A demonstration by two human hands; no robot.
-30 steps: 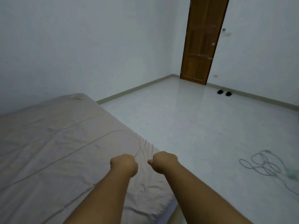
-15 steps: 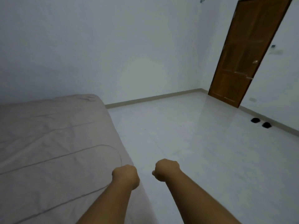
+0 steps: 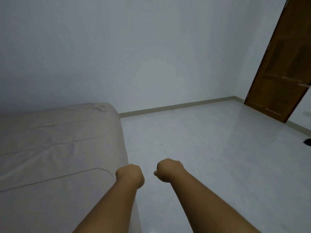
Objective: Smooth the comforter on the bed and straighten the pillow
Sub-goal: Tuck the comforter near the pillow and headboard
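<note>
A beige comforter (image 3: 55,148) with stitched seam lines lies over the bed on the left and shows shallow wrinkles across its middle. My left hand (image 3: 130,175) is a closed fist right at the bed's right edge. No fabric is visibly pinched in it. My right hand (image 3: 170,169) is also a closed fist, held over the floor beside the bed, with nothing seen in it. Both forearms reach in from the bottom of the view. No pillow is in view.
White tiled floor (image 3: 210,157) spreads to the right of the bed. A brown wooden door (image 3: 282,71) stands at the far right. A small dark object (image 3: 307,141) lies on the floor by the right wall. Bare walls are behind.
The view has swung left: the door slid to the right edge and the floor cable left the view. Both fists went from over the comforter's corner to the bed's edge and the floor.
</note>
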